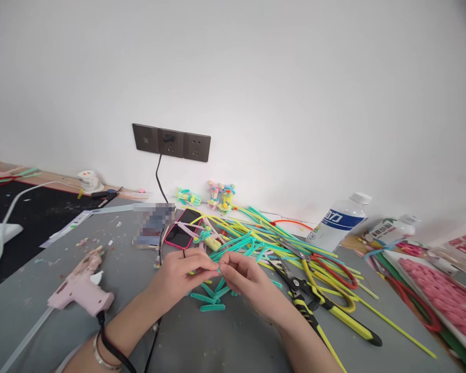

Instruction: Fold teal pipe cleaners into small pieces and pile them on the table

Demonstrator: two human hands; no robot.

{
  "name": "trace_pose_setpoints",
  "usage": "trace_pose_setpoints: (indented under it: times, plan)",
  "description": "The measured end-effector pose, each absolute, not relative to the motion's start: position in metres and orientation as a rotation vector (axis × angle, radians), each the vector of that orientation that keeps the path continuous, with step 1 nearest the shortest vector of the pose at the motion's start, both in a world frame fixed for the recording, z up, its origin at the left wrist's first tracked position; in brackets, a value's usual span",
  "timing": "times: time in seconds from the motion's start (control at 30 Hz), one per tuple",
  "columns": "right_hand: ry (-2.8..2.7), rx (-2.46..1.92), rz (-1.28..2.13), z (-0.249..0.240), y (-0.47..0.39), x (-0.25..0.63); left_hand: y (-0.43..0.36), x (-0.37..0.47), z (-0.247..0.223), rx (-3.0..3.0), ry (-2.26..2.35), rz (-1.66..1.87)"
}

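Observation:
My left hand (178,274) and my right hand (245,280) meet fingertip to fingertip above the middle of the grey table. Both are closed in a pinch, and whatever lies between the fingers is too small and hidden to make out. Short teal pipe cleaner pieces (213,307) lie just below and behind the hands. Behind them spreads a pile of long teal and yellow pipe cleaners (252,241). A small pipe cleaner figure (209,238) in yellow and teal lies just beyond my left hand.
At left rests a pink glue gun (81,290) with its black cord. Black-and-yellow pruning shears (314,298) and red-and-yellow-handled scissors (314,261) lie at right. A phone (182,228), a plastic bottle (337,223) and finished pipe cleaner figures (226,198) are near the wall.

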State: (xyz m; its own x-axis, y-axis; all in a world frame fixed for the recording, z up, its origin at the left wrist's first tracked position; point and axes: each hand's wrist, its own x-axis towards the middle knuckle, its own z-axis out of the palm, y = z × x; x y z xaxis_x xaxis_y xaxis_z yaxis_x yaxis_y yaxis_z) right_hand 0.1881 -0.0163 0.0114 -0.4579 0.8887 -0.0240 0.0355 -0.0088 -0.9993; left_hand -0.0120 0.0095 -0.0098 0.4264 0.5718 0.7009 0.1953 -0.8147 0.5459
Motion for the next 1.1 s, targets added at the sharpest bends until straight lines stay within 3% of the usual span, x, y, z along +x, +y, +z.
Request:
trace_pose_setpoints:
  times: [0.2,0.57,0.73,1.1]
  plan:
    - [-1.558,-1.024,1.295,0.011,-0.018,0.182,0.007,-0.011,-0.004,2.15,0.796,1.381]
    - [-1.969,-0.979,0.496,0.006,-0.016,0.189,0.003,-0.005,0.005,1.61,0.946,1.005]
    - [-1.991,-1.027,0.689,0.012,-0.018,0.193,0.001,-0.006,0.005,1.702,0.938,0.971]
    - [-1.632,-1.082,1.317,0.019,-0.017,0.193,0.009,-0.016,-0.009,2.174,0.775,1.278]
